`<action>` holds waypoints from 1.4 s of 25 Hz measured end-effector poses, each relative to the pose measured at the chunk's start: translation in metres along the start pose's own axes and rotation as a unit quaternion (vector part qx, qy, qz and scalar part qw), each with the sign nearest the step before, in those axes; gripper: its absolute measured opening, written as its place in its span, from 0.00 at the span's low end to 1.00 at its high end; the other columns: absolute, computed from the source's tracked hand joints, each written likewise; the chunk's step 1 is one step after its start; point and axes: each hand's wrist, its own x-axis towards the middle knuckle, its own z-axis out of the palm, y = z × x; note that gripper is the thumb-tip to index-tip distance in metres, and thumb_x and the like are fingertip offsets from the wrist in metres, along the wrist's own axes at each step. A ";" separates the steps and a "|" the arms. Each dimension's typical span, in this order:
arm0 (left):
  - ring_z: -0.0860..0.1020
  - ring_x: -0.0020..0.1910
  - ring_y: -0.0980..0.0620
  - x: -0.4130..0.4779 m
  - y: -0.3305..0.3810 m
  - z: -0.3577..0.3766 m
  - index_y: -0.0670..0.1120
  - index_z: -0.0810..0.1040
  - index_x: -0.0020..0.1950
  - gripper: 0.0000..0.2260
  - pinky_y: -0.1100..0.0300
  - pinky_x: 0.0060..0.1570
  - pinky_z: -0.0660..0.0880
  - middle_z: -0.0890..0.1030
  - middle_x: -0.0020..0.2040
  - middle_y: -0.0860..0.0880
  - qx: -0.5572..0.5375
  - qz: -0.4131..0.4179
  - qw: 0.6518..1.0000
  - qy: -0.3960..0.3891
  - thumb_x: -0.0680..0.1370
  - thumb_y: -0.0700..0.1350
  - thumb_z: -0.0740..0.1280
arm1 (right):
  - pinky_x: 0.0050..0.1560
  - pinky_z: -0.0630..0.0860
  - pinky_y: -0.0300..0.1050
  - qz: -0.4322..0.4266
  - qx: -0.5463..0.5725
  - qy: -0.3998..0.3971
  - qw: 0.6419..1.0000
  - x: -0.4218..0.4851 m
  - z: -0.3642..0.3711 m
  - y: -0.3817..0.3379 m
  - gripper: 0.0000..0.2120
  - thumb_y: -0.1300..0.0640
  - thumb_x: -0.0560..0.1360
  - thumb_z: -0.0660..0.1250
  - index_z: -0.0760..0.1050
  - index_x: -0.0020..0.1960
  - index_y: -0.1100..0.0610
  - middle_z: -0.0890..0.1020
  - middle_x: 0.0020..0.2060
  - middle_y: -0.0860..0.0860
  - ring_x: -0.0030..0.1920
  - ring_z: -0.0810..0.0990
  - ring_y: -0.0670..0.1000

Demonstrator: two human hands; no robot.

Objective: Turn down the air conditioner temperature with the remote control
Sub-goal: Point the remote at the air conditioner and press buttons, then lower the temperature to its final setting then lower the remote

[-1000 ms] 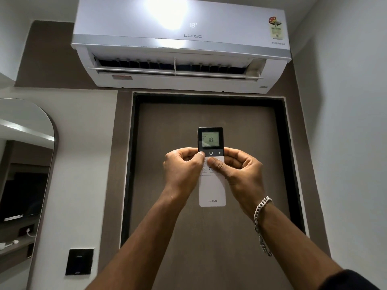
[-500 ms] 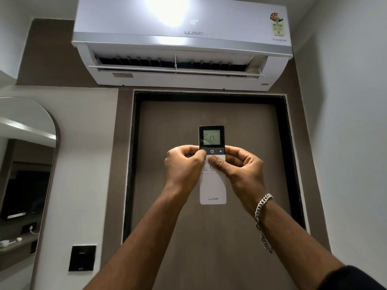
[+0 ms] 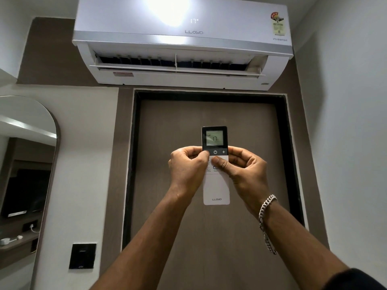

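A slim white remote control (image 3: 216, 189) with a dark top and a lit screen reading 17 is held upright in front of me, pointing up at the white wall air conditioner (image 3: 182, 42). My left hand (image 3: 187, 169) grips its left side, thumb on the dark button strip at the left. My right hand (image 3: 244, 170) holds the right side, thumb resting across the white buttons below the power and plus symbols. The air conditioner's louvre is open and its front panel shows 17.
A brown door (image 3: 209, 185) in a dark frame is directly behind the remote. An arched mirror (image 3: 25, 164) hangs on the left wall, with a black switch panel (image 3: 82, 255) low beside it. A plain white wall (image 3: 351, 143) closes the right side.
The remote's screen went from 18 to 17, and the air conditioner's panel now reads 17 too. Both hands stay on the remote in nearly the same place.
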 end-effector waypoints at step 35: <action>0.83 0.35 0.61 -0.587 -0.323 0.246 0.51 0.82 0.47 0.08 0.63 0.39 0.81 0.84 0.40 0.55 0.012 -0.480 0.712 -0.512 0.75 0.39 0.68 | 0.44 0.83 0.44 0.540 -0.312 0.413 0.664 -0.597 -0.368 0.127 0.10 0.61 0.70 0.75 0.84 0.49 0.51 0.87 0.41 0.50 0.41 0.86 0.47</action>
